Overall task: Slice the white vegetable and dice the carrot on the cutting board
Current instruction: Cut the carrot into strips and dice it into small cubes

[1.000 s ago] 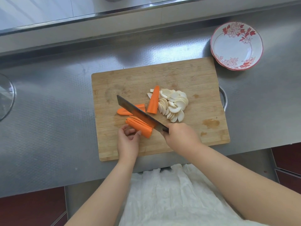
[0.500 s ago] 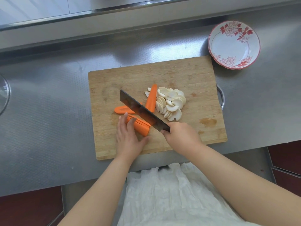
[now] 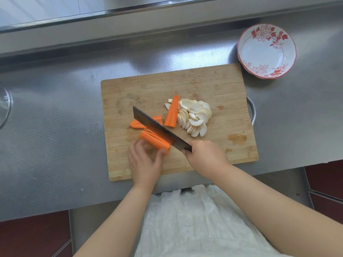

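A wooden cutting board [image 3: 185, 86] lies on the steel counter. A pile of white vegetable slices [image 3: 194, 115] sits right of its middle, with a tapered carrot piece [image 3: 171, 113] leaning beside it. Another carrot piece [image 3: 136, 124] lies further left, partly behind the blade. My left hand [image 3: 143, 160] holds a carrot chunk [image 3: 155, 142] cut lengthwise into strips, thumb at its near end. My right hand [image 3: 205, 156] grips the handle of a dark cleaver [image 3: 157, 128], whose blade lies along the chunk's far side.
A white bowl with red flowers [image 3: 266, 51] stands on the counter beyond the board's right corner. A metal handle [image 3: 252, 113] shows at the board's right edge. A glass lid edge [image 3: 4, 106] is at far left. My white apron hangs below.
My left hand shifted from lying over the carrot chunk to its near end, uncovering the strips. The cleaver has stayed along the chunk, slightly nearer me.
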Available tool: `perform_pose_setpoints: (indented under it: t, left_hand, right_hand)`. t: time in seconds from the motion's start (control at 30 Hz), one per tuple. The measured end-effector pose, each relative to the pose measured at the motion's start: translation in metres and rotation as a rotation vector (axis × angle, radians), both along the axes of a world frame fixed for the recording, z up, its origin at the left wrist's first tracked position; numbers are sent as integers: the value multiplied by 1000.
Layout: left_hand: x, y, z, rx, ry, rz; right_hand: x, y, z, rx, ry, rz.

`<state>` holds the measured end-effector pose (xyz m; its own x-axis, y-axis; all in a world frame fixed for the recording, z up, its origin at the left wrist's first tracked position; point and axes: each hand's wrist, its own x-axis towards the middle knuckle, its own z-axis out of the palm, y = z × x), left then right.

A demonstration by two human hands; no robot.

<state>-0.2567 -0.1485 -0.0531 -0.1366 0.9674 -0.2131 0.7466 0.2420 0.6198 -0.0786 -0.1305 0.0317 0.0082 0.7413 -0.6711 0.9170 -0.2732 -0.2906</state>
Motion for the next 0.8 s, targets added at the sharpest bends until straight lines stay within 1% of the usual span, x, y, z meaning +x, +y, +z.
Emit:
perform_pose_setpoints:
  t: [0.03,0.1,0.13,0.2,0.27,0.53,0.8]
  left_hand:
    - [2,0,5,-36,-82,112]
    - [6,4,9,-258,-284,287]
    - [7,6,8,-349,-374,332]
    - [5,9,4,-445,-464,353]
    - [4,9,2,-477,-479,350]
    - [3,10,-1,-501,-549,399]
    - [3,12,-3,-522,-549,414]
  right_hand:
    - [-2,1,0,-8,2,8]
    - [-7,4,-2,-22,3,26]
    - [-9,5,-2,-25,2,38]
    - [-14,7,-4,-25,3,55]
    - [-18,8,-6,-33,6,55]
    - [-19,9,-10,-67,8,50]
    - [-22,9,-13,-55,3,79]
